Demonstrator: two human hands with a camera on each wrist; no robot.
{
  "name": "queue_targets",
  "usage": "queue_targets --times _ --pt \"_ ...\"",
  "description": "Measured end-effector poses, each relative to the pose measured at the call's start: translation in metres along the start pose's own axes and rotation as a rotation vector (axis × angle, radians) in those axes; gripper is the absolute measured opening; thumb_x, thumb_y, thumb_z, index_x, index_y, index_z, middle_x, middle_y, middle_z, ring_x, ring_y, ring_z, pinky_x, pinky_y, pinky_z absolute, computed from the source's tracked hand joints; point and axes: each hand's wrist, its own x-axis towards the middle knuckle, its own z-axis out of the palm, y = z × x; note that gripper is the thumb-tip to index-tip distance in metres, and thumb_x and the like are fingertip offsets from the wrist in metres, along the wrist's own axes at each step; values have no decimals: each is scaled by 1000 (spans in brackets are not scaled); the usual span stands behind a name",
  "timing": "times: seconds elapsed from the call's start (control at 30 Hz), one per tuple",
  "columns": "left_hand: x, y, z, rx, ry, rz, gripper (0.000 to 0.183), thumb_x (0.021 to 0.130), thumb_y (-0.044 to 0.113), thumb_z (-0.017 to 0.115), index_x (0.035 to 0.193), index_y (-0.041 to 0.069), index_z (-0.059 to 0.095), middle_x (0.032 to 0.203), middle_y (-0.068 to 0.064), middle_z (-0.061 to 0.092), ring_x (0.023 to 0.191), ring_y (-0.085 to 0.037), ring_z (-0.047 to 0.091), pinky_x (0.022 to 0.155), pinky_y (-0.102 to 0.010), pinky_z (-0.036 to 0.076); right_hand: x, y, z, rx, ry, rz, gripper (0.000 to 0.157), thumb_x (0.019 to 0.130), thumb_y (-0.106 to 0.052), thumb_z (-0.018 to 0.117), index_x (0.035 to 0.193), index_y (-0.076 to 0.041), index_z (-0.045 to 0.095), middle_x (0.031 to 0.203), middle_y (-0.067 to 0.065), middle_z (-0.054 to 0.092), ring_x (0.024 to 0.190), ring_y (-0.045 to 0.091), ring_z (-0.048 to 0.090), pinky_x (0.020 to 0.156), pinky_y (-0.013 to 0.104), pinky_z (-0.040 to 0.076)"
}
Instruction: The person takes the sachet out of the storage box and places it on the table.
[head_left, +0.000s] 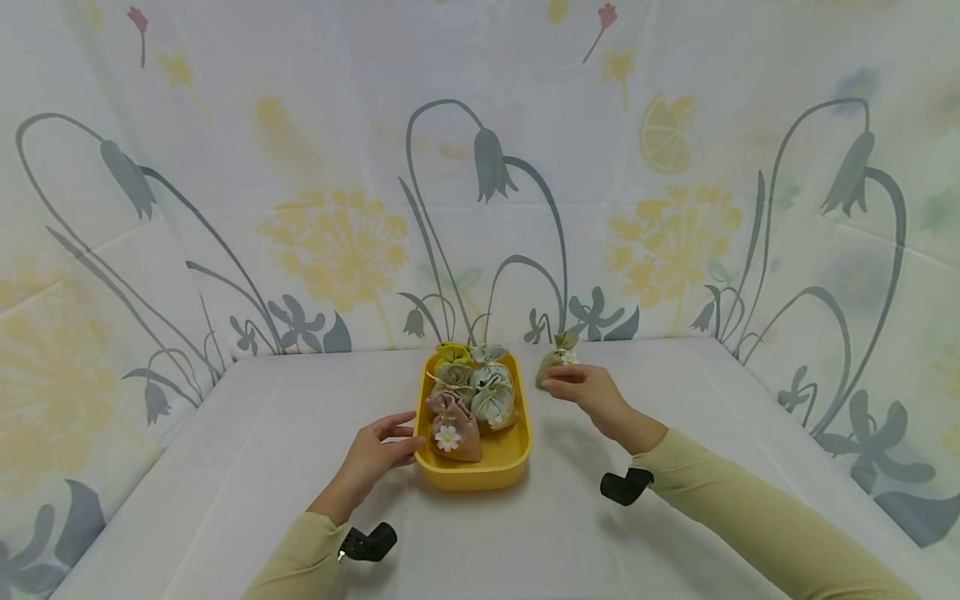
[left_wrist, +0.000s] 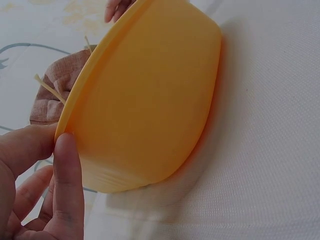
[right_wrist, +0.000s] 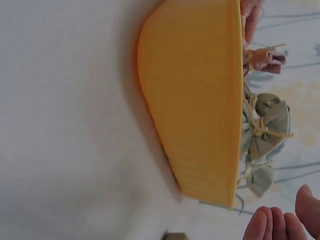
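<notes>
A yellow plastic tub (head_left: 472, 477) stands on the table, holding several small drawstring pouches. Nearest in it is a pink pouch (head_left: 459, 429) with a white flower; pale grey-green pouches (head_left: 492, 402), an olive one (head_left: 454, 377) and a yellow one (head_left: 453, 351) lie behind. My left hand (head_left: 378, 454) pinches the tub's left rim between thumb and finger, clearly seen in the left wrist view. Right of the tub sits a green pouch (head_left: 550, 364) with a white flower. My right hand (head_left: 596, 400) is at this pouch, thumb and fingers (right_wrist: 277, 225) apart, with nothing visible between them.
A white cloth covers the table (head_left: 300, 467). Behind and at both sides hangs a floral-patterned curtain (head_left: 337, 125). Small black devices sit at the left wrist (head_left: 367, 543) and right wrist (head_left: 626, 487).
</notes>
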Motion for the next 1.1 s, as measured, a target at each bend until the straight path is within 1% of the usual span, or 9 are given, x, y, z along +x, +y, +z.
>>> queue_targets --times 0.23,0.37,0.47,0.6,0.73,0.93,1.1 --pt "0 0 0 8 2 -5 49 84 10 70 130 3 53 111 -15 57 84 -20 64 73 -31 56 2 -9 16 -34 -45 10 40 87 -11 66 122 6 57 119 17 58 105 25 58 96 42 44" --pt "0 1 0 10 4 -8 49 84 10 69 130 3 52 111 -15 57 84 -19 63 73 -31 56 4 -13 25 -73 -61 16 40 87 -12 66 122 5 57 114 14 62 107 27 56 99 46 40" --pt "0 2 0 8 3 -8 49 84 9 69 130 3 52 110 -15 57 84 -19 63 73 -31 56 6 -16 30 -94 -73 20 39 87 -11 65 122 6 57 116 16 61 109 29 54 101 48 37" --pt "0 1 0 5 2 -10 49 84 10 70 129 4 53 109 -15 57 83 -19 63 73 -30 56 10 -18 35 -125 -63 34 39 87 -11 66 121 5 57 119 17 59 112 30 52 102 48 36" --pt "0 1 0 8 1 -11 49 84 10 69 130 4 53 110 -15 57 84 -20 63 73 -30 56 15 -18 39 -150 -42 45 39 85 -12 68 120 4 59 117 15 60 112 30 52 101 47 38" --pt "0 2 0 14 2 -14 49 84 10 69 130 4 53 111 -15 57 85 -19 62 73 -30 55 23 -18 47 -168 -53 48 37 85 -9 68 119 3 60 114 15 62 110 28 54 101 46 37" --pt "0 2 0 14 4 -14 49 84 9 69 130 4 53 112 -16 57 85 -19 62 73 -30 56 27 -20 52 -199 -56 68 39 83 -10 70 120 1 60 114 14 62 111 28 53 103 48 35"
